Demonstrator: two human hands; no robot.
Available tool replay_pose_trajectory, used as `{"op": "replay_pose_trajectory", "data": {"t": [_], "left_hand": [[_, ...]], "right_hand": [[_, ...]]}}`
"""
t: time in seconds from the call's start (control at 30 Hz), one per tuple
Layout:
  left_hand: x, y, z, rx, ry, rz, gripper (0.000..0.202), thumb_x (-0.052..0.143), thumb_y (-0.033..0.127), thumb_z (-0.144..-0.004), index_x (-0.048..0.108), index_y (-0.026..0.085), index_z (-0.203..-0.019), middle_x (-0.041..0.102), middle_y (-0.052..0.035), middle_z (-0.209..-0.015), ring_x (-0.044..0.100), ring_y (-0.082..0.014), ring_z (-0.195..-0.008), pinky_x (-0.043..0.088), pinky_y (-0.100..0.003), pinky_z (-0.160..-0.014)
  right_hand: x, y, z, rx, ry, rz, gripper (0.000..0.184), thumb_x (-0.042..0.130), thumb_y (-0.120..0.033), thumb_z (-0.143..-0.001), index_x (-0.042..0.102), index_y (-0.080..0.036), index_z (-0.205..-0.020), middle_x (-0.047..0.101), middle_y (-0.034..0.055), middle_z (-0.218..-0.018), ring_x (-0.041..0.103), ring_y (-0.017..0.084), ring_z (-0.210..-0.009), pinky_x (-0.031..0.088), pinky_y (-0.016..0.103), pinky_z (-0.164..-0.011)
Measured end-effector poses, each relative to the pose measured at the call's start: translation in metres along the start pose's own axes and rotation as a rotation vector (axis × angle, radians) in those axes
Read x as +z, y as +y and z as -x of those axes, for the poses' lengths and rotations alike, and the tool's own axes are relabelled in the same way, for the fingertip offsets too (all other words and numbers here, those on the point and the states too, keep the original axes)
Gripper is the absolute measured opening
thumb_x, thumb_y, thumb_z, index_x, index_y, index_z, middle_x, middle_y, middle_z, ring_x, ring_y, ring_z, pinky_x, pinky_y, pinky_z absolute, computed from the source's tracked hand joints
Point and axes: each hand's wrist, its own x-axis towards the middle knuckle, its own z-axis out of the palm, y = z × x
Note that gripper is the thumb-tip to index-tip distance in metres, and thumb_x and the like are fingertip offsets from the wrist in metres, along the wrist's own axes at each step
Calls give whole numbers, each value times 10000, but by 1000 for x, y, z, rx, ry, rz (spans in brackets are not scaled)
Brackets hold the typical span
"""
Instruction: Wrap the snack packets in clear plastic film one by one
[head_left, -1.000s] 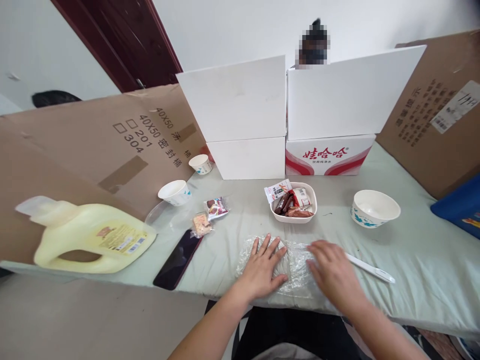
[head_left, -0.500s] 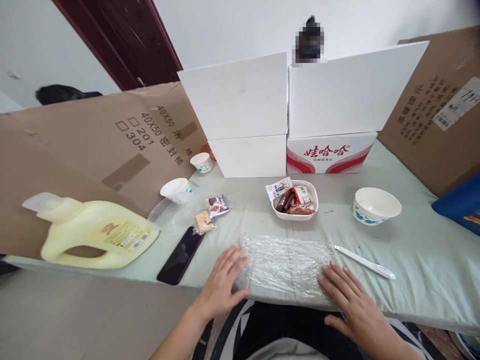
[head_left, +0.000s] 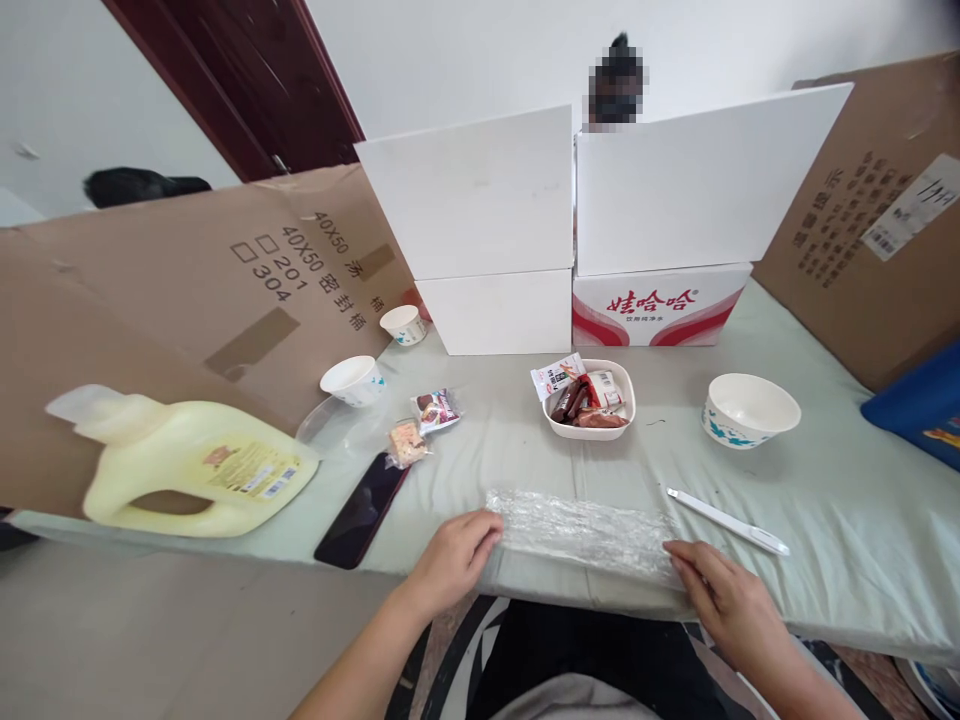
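Observation:
A crinkled strip of clear plastic wrap (head_left: 585,535) stretches across the table edge in front of me. Its left end is pinched in my left hand (head_left: 456,548), the thumb and fingertips pressed together. At the right end, my right hand (head_left: 724,595) grips it between thumb and fingers. Just beyond my right hand lies a white utility knife (head_left: 727,521), touched by neither hand. A black phone (head_left: 362,512) rests on the cloth to the left of my left hand.
Behind the wrap stands a white bowl of packaged snacks (head_left: 590,433), with a paper bowl (head_left: 751,410) to its right. Two wrapped snacks (head_left: 437,410) (head_left: 407,443) lie left of centre. A yellow jug (head_left: 202,465) lies far left. White boxes (head_left: 495,310) and cardboard (head_left: 300,270) screen the back.
Both hands have gone from lying flat on the wrap to pinching its ends. The wrap now forms a narrower strip, its far edge nearer to me.

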Motion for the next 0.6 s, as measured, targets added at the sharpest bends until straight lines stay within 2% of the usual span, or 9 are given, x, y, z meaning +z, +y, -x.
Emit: {"op": "replay_pose_trajectory", "data": {"t": [0.17,0.33,0.43,0.53,0.6], "left_hand": [[15,-12,-31,-122,25,-195,188,421,181,-917,599,218,-966,701,-15,-896,660,-166,-777,490,-263,-707],[26,-17,-41,-173,-5,-369,161,491,153,-878,605,215,-974,694,-21,-895,653,-180,-746,483,-271,-670],[25,-9,-40,-158,137,-477,173,517,176,-869,616,192,-1010,665,-70,-934,632,-229,-835,494,-330,-731],[31,13,-38,-86,309,-529,228,481,208,-905,621,159,-1078,631,-135,-1087,583,-287,-1023,464,-424,-875],[44,32,-37,9,263,-490,303,429,230,-942,585,157,-1191,592,-136,-1235,516,-293,-1179,409,-446,-981]], "right_hand": [[17,5,-19,84,14,223,314,350,-357,-981,623,-214,-1038,714,38,-948,695,177,-748,515,288,-602],[27,12,-25,115,-37,407,375,315,-386,-987,629,-189,-1046,714,60,-927,669,178,-654,452,292,-532],[20,8,-29,83,0,445,361,357,-388,-975,618,-172,-1098,693,93,-956,662,211,-757,483,330,-654],[15,-7,-36,-52,110,419,327,445,-392,-945,622,-172,-1110,656,128,-1078,601,273,-1032,451,421,-888],[19,-21,-41,-196,101,390,342,494,-397,-924,604,-186,-1170,610,119,-1226,505,287,-1208,373,455,-1011]]}}
